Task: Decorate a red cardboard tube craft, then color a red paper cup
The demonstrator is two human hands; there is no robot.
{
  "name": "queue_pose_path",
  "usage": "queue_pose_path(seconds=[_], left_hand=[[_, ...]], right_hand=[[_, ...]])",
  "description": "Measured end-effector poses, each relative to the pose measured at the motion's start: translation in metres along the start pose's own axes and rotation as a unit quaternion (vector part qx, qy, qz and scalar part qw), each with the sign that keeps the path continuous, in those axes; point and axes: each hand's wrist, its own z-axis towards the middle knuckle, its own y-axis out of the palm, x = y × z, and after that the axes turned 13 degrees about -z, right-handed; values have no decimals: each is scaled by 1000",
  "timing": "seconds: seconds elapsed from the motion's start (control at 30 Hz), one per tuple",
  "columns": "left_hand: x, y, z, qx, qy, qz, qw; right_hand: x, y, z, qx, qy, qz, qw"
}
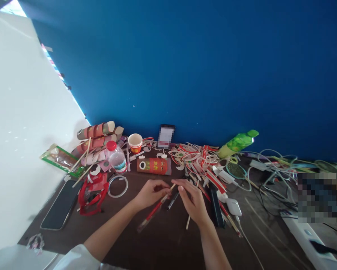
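Note:
My left hand (149,194) grips a thin wooden stick wrapped in red (156,209) that slants down to the left over the dark brown table (168,240). My right hand (191,200) pinches the stick's upper bare tip near the middle of the table. A second bare stick (188,222) lies under my right hand. A pile of red and white paper strips (198,159) sits just beyond my hands. An orange-red printed paper tube (153,165) lies in front of my left hand.
A phone (62,204), red ribbon piece (91,195), clear tape ring (118,186), water bottle (116,157) and paper cup (135,142) lie left. A green bottle (237,142), white earbud case (233,206) and tangled cables (272,168) lie right. A blue wall (185,67) rises behind.

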Motion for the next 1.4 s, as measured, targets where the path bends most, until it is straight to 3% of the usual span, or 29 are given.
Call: queue_pose_path(seconds=[0.17,0.3,0.43,0.5,0.6,0.8,0.9,1.03,1.17,1.2,1.27,1.33,1.4], left_hand=[[-4,6,1,12,10,-28,999],[-3,11,4,64,27,-47,996],[0,15,7,138,37,-59,988],[1,17,9,171,41,-74,982],[1,19,12,201,65,-78,974],[-6,4,16,175,92,-44,979],[-11,-20,14,181,134,91,970],[-20,-57,11,209,202,372,881],[-31,-77,13,174,190,482,838],[-34,-79,14,169,187,486,837],[-41,-81,15,177,176,474,845],[-49,-82,17,211,162,446,855],[-57,-84,18,238,161,416,863]], right_hand=[[0,9,-9,-8,-2,16,1000],[8,22,-23,-12,53,92,994],[10,32,-36,-86,133,183,970],[8,34,-41,-130,147,173,965],[5,36,-45,-142,163,136,967],[15,25,-43,-95,154,85,980],[43,0,-35,-13,148,8,989],[93,-51,-19,133,126,-208,961],[120,-80,-9,203,147,-343,905],[120,-79,-8,218,152,-346,900],[117,-66,-4,215,154,-271,926],[112,-41,0,146,159,-102,971],[109,-12,8,95,154,-41,983]])
